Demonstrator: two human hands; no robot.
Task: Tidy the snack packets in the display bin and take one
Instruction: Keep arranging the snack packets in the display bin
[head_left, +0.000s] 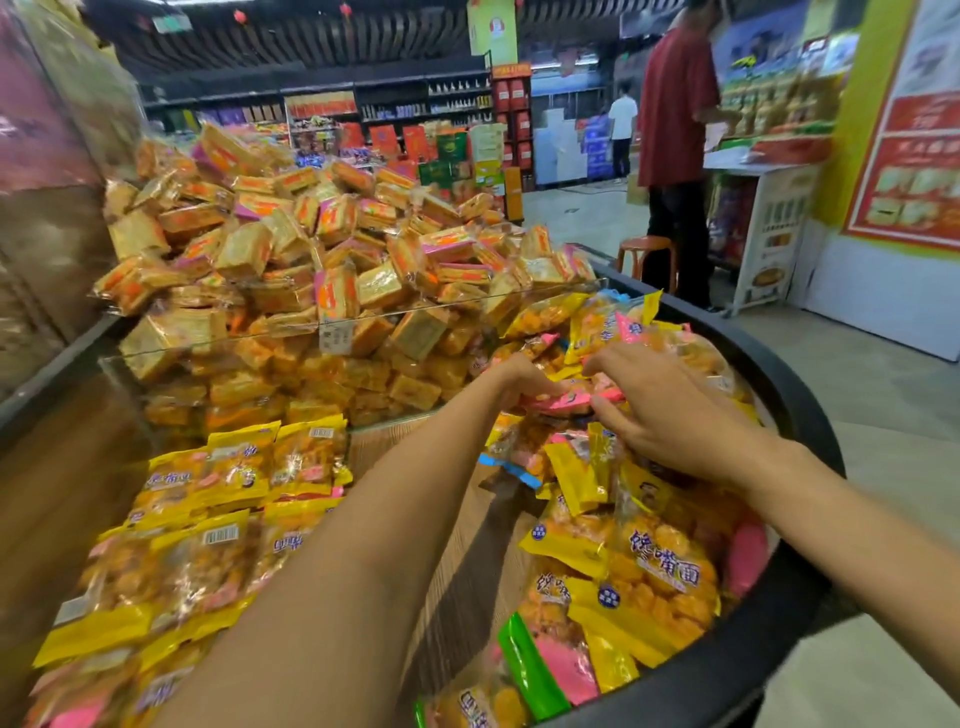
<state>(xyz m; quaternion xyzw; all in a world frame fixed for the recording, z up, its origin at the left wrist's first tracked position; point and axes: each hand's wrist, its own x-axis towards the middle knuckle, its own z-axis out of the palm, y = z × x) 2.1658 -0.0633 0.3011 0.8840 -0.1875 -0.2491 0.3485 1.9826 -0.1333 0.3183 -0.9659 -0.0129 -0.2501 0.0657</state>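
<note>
The display bin (769, 364) is the biggest thing here, a round black-rimmed tub with a wood-look floor, and everything below is placed against it. Behind its clear divider (363, 312) rises a tall heap of orange cracker packs (322, 244). On the bin's left side, yellow snack packets (228, 499) lie in fairly neat overlapping rows; on its right side a looser jumble of yellow, pink and green packets (639, 561) slopes up to the rim, with a bare strip of floor between the two groups.

Both arms reach to the far middle of the bin, just in front of the divider. The left hand (524, 376) has its fingers curled onto a pink-edged packet (571, 400) — the right hand (670, 410) meets the same packet from the other side, fingers bent down over it, though motion blur hides the exact grip.

The likely trouble: the right-hand pile is steep and slippery, so pulling this packet out could bring its neighbours sliding onto the bare strip — or over the rim beside the right forearm.
</note>
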